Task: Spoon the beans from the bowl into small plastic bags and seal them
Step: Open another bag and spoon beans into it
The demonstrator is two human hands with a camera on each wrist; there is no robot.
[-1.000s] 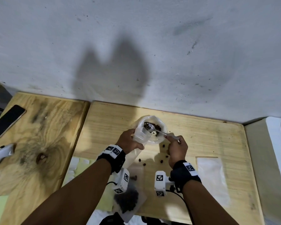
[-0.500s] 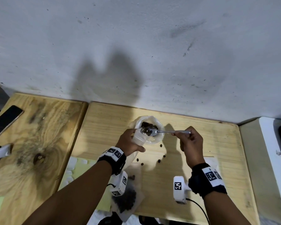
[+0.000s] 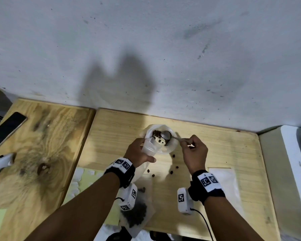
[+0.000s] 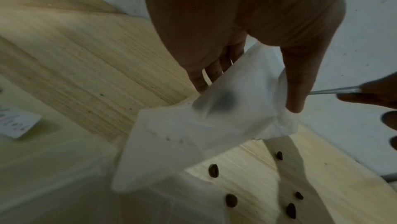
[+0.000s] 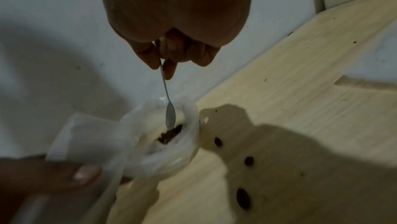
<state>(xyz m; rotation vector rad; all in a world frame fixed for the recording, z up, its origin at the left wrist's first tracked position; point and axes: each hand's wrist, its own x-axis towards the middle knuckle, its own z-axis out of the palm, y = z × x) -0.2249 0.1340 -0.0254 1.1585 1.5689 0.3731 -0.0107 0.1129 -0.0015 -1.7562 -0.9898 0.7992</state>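
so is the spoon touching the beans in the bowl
Touching. The right wrist view shows the spoon tip dipped into the beans in the bowl.

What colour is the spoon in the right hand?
Silver: a shiny metal spoon, its handle pinched by the right hand. The head view shows it best.

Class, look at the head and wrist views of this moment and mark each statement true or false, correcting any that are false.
1. The right hand pinches the handle of a metal spoon. True.
2. The left hand rests flat on the table. False: it grips a small plastic bag beside the bowl.
3. Several loose beans lie on the wooden table near the bowl. True.
4. The spoon's head is inside the plastic bag. False: it is in the bowl, at the beans there.
5. A dark phone lies on the far right. False: it lies on the left.
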